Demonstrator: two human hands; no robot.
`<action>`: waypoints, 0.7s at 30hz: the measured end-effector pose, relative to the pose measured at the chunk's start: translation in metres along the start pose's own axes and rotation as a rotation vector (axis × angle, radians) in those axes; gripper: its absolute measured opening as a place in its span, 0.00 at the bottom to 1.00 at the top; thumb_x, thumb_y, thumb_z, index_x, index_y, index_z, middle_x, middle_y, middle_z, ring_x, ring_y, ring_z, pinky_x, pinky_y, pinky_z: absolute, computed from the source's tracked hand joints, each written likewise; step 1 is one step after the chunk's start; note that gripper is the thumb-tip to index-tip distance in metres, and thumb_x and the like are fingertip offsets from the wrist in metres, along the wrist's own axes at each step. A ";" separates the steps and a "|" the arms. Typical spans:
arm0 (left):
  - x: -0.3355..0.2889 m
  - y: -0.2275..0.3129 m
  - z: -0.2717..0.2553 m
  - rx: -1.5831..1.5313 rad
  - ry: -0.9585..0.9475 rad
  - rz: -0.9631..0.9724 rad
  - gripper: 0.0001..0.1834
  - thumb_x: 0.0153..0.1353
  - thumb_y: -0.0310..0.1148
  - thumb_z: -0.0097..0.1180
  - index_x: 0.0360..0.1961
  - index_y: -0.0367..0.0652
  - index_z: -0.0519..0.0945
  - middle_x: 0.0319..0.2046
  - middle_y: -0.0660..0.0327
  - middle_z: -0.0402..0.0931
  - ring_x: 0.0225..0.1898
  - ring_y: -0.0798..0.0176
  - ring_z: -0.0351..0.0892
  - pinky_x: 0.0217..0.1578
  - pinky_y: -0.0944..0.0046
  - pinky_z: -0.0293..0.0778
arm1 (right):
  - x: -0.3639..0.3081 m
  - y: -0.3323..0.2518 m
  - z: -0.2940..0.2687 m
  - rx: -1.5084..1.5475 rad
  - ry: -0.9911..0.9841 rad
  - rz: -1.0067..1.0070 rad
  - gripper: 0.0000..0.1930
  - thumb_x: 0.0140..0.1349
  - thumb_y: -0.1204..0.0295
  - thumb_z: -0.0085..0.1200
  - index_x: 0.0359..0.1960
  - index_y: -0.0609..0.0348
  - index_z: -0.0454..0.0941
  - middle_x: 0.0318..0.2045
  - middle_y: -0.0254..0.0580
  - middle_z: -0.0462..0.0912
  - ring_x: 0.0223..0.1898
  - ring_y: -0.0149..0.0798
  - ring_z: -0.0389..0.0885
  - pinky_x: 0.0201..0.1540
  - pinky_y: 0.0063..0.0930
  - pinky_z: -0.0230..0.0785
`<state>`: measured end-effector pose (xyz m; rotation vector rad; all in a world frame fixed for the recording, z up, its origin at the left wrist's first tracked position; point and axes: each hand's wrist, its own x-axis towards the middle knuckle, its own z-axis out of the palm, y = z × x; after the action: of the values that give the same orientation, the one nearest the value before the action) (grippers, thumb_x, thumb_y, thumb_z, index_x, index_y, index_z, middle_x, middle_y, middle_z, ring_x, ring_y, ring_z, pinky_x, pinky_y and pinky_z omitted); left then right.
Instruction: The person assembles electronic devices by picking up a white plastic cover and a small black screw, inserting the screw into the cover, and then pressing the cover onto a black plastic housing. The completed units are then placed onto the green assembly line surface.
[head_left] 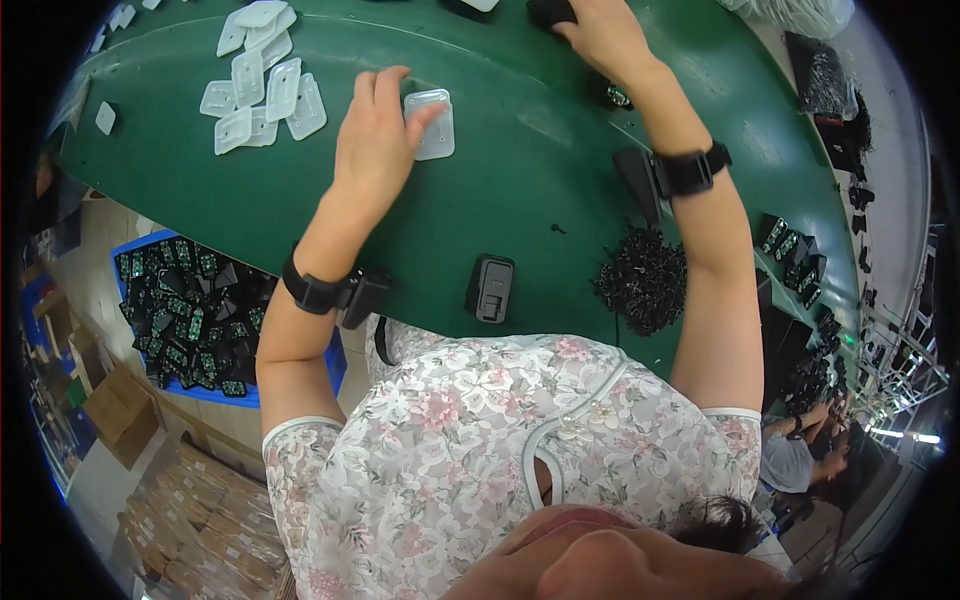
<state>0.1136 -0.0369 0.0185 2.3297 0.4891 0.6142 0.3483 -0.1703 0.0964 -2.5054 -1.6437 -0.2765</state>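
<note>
Left fingers (423, 118) at white tray (437, 146); perhaps touching

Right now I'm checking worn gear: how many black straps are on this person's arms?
2: the left strap around the left forearm, the right strap around the right forearm. No others show on these arms.

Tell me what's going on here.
A person is working at a green table with both hands. The left hand is open, its thumb over a single white plate. The right hand is at a black part cut off by the upper edge, so its grip is unclear. More white plates lie piled to the left; a black device and a heap of small black pieces sit nearer the person.
</note>
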 end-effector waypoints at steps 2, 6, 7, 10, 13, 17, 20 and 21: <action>-0.015 0.009 -0.001 0.107 0.048 0.072 0.32 0.52 0.42 0.65 0.52 0.34 0.67 0.41 0.48 0.69 0.42 0.45 0.72 0.38 0.54 0.72 | -0.014 -0.031 -0.016 0.180 0.040 0.131 0.16 0.49 0.72 0.61 0.41 0.60 0.77 0.37 0.49 0.78 0.40 0.52 0.76 0.45 0.39 0.69; -0.028 0.014 0.006 0.163 0.050 0.135 0.37 0.46 0.36 0.69 0.55 0.36 0.64 0.44 0.52 0.69 0.48 0.48 0.68 0.44 0.55 0.67 | -0.073 -0.062 -0.028 0.467 -0.179 0.137 0.22 0.52 0.62 0.64 0.44 0.59 0.70 0.41 0.45 0.80 0.41 0.49 0.80 0.46 0.37 0.72; -0.029 0.014 0.008 0.111 0.040 0.174 0.36 0.46 0.32 0.68 0.56 0.37 0.65 0.45 0.52 0.70 0.48 0.48 0.68 0.45 0.55 0.66 | -0.084 -0.063 -0.034 0.438 -0.265 0.122 0.22 0.53 0.62 0.64 0.45 0.59 0.70 0.41 0.45 0.79 0.43 0.49 0.78 0.46 0.37 0.71; -0.031 0.012 0.008 0.017 -0.003 0.261 0.36 0.46 0.25 0.64 0.58 0.40 0.65 0.46 0.53 0.71 0.50 0.49 0.69 0.48 0.54 0.66 | -0.106 -0.054 -0.029 0.176 -0.082 0.023 0.22 0.53 0.62 0.63 0.46 0.58 0.72 0.44 0.44 0.78 0.47 0.49 0.76 0.48 0.35 0.70; -0.033 0.012 0.009 -0.046 -0.049 0.329 0.36 0.47 0.21 0.61 0.60 0.42 0.65 0.46 0.55 0.72 0.51 0.50 0.69 0.51 0.54 0.65 | -0.123 -0.067 -0.036 0.243 -0.107 0.061 0.22 0.52 0.68 0.63 0.48 0.58 0.73 0.45 0.42 0.77 0.49 0.48 0.74 0.50 0.35 0.68; -0.031 0.013 0.007 -0.127 -0.095 0.345 0.36 0.47 0.17 0.59 0.61 0.42 0.64 0.46 0.54 0.73 0.51 0.50 0.70 0.53 0.54 0.65 | -0.130 -0.072 -0.029 0.286 -0.075 0.083 0.22 0.50 0.75 0.63 0.48 0.59 0.74 0.45 0.43 0.78 0.47 0.47 0.76 0.50 0.35 0.70; -0.032 0.008 0.004 -0.316 -0.041 0.311 0.36 0.48 0.15 0.56 0.62 0.42 0.64 0.48 0.52 0.72 0.51 0.49 0.70 0.53 0.55 0.67 | -0.122 -0.081 -0.032 0.346 0.004 0.046 0.20 0.50 0.76 0.63 0.48 0.59 0.76 0.45 0.44 0.79 0.47 0.46 0.77 0.49 0.35 0.71; -0.034 0.006 0.002 -0.312 -0.038 0.306 0.36 0.48 0.15 0.56 0.62 0.42 0.64 0.48 0.52 0.72 0.51 0.49 0.70 0.53 0.55 0.67 | -0.118 -0.086 -0.034 0.371 0.042 0.023 0.20 0.50 0.77 0.62 0.47 0.59 0.76 0.45 0.44 0.80 0.47 0.46 0.77 0.49 0.34 0.71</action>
<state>0.0883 -0.0588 0.0110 2.1241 0.0123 0.7298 0.2206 -0.2484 0.1038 -2.2234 -1.4900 -0.0172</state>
